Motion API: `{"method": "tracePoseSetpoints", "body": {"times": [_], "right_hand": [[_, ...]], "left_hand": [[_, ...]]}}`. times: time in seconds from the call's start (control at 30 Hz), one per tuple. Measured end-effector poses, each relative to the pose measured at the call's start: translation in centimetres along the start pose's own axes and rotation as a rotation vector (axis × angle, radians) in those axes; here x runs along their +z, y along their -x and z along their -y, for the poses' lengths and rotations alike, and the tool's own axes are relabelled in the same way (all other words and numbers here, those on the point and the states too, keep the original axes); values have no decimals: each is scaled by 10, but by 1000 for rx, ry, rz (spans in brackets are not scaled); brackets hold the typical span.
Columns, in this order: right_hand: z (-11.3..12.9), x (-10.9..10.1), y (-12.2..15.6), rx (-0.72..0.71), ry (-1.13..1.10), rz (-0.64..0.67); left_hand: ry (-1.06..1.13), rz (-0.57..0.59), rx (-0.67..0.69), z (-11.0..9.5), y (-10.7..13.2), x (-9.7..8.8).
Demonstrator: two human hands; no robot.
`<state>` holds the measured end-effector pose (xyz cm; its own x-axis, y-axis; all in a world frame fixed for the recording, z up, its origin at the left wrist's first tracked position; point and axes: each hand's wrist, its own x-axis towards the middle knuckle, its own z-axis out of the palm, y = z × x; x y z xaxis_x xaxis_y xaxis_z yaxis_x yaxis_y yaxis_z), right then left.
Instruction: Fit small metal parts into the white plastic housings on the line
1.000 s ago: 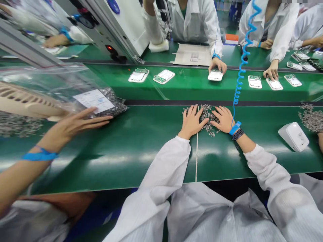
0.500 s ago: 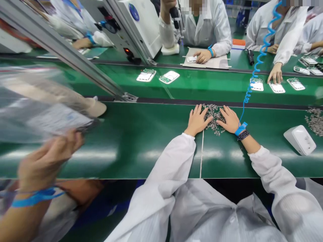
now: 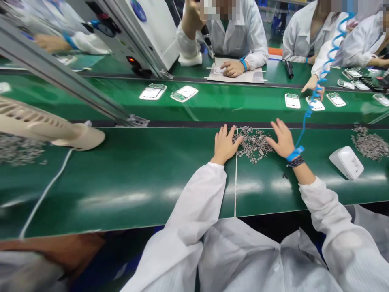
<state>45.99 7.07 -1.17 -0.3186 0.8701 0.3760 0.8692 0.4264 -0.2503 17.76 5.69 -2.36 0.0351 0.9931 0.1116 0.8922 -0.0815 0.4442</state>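
Observation:
A loose pile of small metallic parts (image 3: 253, 144) lies spread on the green work surface (image 3: 182, 174); they are too small to name. At its left edge my left hand (image 3: 225, 144) rests with fingers spread, the thumb touching the parts. On the right side my right hand (image 3: 282, 140) is open, fingers apart, its thumb at the pile's edge. A blue wrist strap (image 3: 295, 153) with a coiled cord (image 3: 322, 77) is on my right wrist. Neither hand grips anything.
Right of me stand a white plug-like box (image 3: 346, 163) and another heap of small parts (image 3: 371, 145). A beige fan-like device (image 3: 82, 136) with a white cable (image 3: 45, 194) is at left. Circuit boards in white casings (image 3: 184, 93) lie on the conveyor. Co-workers sit opposite.
My hands have moved apart, the right one outward, and the pile looks more spread. A neighbour's hand with a clear plastic bag has left the view at left. The camera has turned slightly right.

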Motion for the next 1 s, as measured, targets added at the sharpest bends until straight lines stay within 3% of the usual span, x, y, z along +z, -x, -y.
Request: {"method": "tracePoseSetpoints", "body": {"times": [0.1,0.23,0.33,0.47,0.53,0.6,0.77,0.87,0.93,1.0], "right_hand": [[-54,-44,31,167,114,-152],[-128,-103,102,482,273,-284],[-167,-135,147,700,307,-246],[-184,-153,169,754,199,-105],[-170,-150,164,690,149,-60],[-136,-139,153,530,77,-14],[11,-84,123,-111,-135,244],[86,-51,110,-313,-212,349],[112,-37,101,-370,-291,334],[117,-28,90,-348,-363,293]], "left_hand": [[60,-68,-10,1,-1,1],[136,-147,-4,3,-3,5],[188,-185,0,4,-4,7],[247,-219,-3,5,-6,10],[282,-248,-10,6,-7,10],[319,-287,-10,6,-7,10],[345,-377,20,8,-3,5],[331,-415,62,8,3,2],[317,-438,93,8,8,-1],[303,-450,115,7,14,-6]]}}
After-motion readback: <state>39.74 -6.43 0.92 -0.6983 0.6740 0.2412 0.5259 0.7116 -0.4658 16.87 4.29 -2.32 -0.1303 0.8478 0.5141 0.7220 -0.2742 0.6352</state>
